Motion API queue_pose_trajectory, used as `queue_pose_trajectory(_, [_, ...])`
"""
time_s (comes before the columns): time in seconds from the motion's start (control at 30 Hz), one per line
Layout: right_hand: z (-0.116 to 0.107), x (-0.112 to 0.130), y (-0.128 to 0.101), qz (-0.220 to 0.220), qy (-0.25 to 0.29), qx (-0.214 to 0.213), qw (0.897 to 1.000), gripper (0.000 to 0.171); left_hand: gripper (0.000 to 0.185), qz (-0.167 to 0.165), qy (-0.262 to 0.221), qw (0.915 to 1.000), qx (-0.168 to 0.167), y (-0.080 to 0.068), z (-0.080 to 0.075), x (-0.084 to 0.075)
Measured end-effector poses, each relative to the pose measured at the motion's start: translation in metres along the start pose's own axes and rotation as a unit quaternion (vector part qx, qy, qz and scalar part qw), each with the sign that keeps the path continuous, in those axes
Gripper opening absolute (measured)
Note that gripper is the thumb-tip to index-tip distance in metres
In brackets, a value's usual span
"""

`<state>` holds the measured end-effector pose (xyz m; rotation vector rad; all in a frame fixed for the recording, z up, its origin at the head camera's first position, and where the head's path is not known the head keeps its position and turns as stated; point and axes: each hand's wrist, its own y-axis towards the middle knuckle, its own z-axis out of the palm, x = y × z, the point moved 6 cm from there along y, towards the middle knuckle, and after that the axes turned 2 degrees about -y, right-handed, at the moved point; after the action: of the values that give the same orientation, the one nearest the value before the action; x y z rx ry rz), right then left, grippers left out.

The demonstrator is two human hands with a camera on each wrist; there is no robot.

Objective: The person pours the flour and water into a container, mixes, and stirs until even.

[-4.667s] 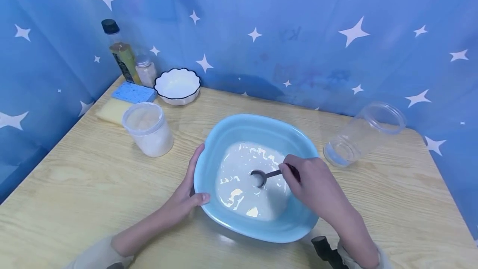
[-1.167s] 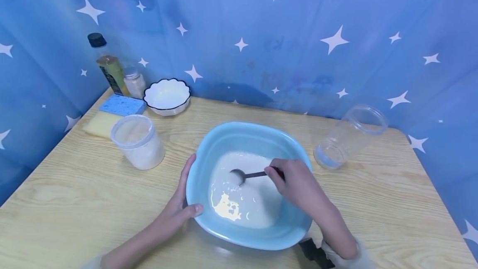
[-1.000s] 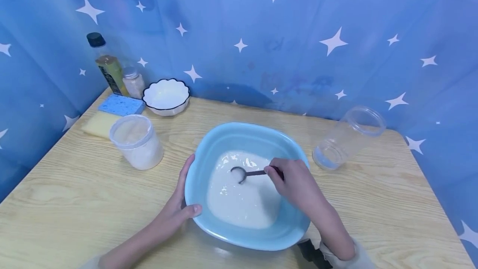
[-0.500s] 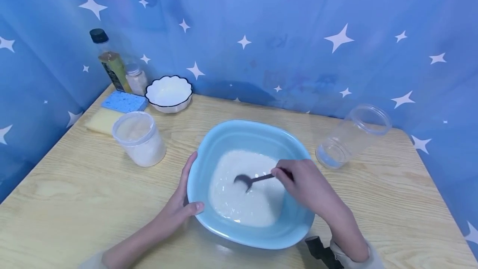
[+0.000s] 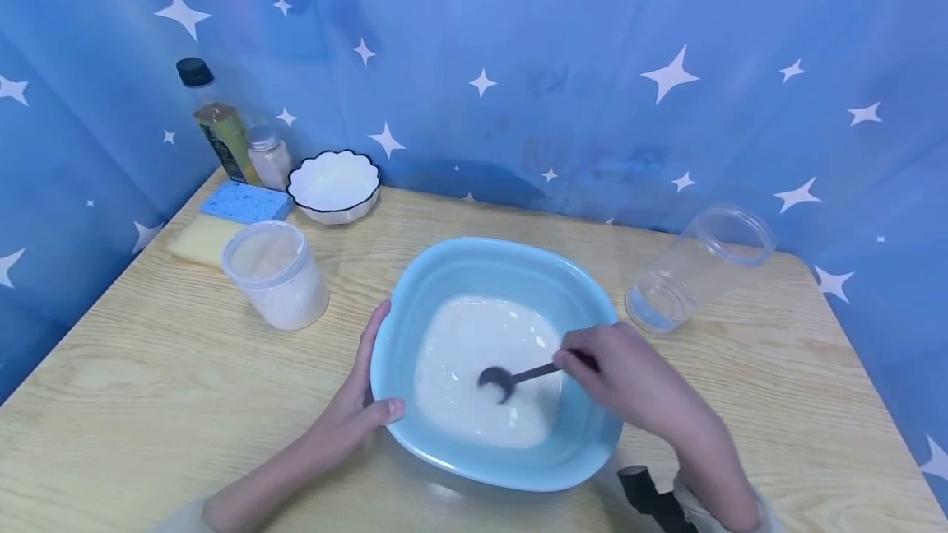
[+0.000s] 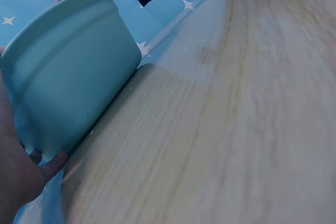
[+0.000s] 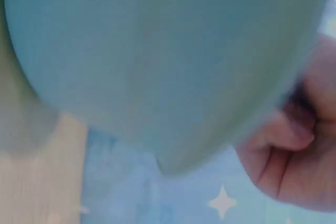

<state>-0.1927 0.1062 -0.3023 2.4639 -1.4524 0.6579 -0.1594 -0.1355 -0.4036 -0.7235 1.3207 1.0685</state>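
Observation:
A light blue basin point(image 5: 470, 257) stands on the table with milky white liquid point(image 5: 459, 352) in its bottom. My left hand point(image 5: 359, 401) grips the basin's left side, thumb over the rim and fingers along the outer wall. In the left wrist view, the left hand point(image 6: 18, 174) lies against the basin's outside point(image 6: 73, 72). My right hand point(image 5: 629, 377) pinches the handle of a dark spoon point(image 5: 532, 373), its bowl partly dipped in the liquid. The right wrist view shows the basin wall point(image 7: 131, 51) hiding the spoon; curled fingers of the right hand point(image 7: 289, 150) appear beyond the rim.
Left of the basin stands a tub of white powder point(image 5: 292, 294). Behind it are a yellow sponge point(image 5: 203, 239), blue sponge point(image 5: 247, 201), oil bottle point(image 5: 225, 138), small jar point(image 5: 270, 161) and scalloped white bowl point(image 5: 333, 187). A clear container point(image 5: 689, 278) stands at right.
The right hand has swept the spoon about through the liquid, lately toward the basin's near side. The left hand keeps its hold on the rim. The whole head view has shifted slightly.

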Motion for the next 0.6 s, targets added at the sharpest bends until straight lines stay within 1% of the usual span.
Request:
queue_pose_trajectory(0.1, [-0.009,-0.013,0.002,0.044,-0.036,-0.056,0.997,0.017,0.093,-0.002,-0.005,1.0000,-0.002,0.000,0.000,0.001])
queue_pose_trajectory(0.17, [-0.008,-0.016,0.008,0.051,-0.051,-0.094,0.993,0.017,0.093,-0.004,-0.004,1.0000,-0.004,-0.001,0.000,0.002])
queue_pose_trajectory(0.23, [0.000,-0.011,0.016,0.034,-0.054,-0.122,0.991,0.019,0.093,-0.003,-0.003,1.0000,-0.005,0.000,0.000,0.002])
queue_pose_trajectory(0.3, [0.009,0.000,0.021,-0.004,-0.049,-0.132,0.990,0.018,0.093,0.000,0.003,1.0000,-0.006,0.000,0.000,0.001])
queue_pose_trajectory(0.37, [0.017,0.011,0.023,-0.040,-0.031,-0.117,0.992,0.018,0.092,0.004,0.008,0.9999,-0.007,0.000,0.000,0.001])
queue_pose_trajectory(0.43, [0.023,0.019,0.022,-0.068,-0.011,-0.085,0.994,0.018,0.092,0.004,0.014,0.9999,-0.009,0.000,0.000,0.001])
queue_pose_trajectory(0.47, [0.025,0.022,0.020,-0.079,0.001,-0.060,0.995,0.019,0.092,0.005,0.017,0.9998,-0.009,0.001,0.000,0.001])
queue_pose_trajectory(0.53, [0.026,0.024,0.014,-0.085,0.030,0.000,0.996,0.021,0.092,0.005,0.019,0.9998,-0.008,0.001,0.000,0.001])
queue_pose_trajectory(0.6, [0.022,0.021,0.006,-0.078,0.043,0.054,0.995,0.024,0.092,0.002,0.022,0.9997,-0.008,0.001,0.000,0.001])
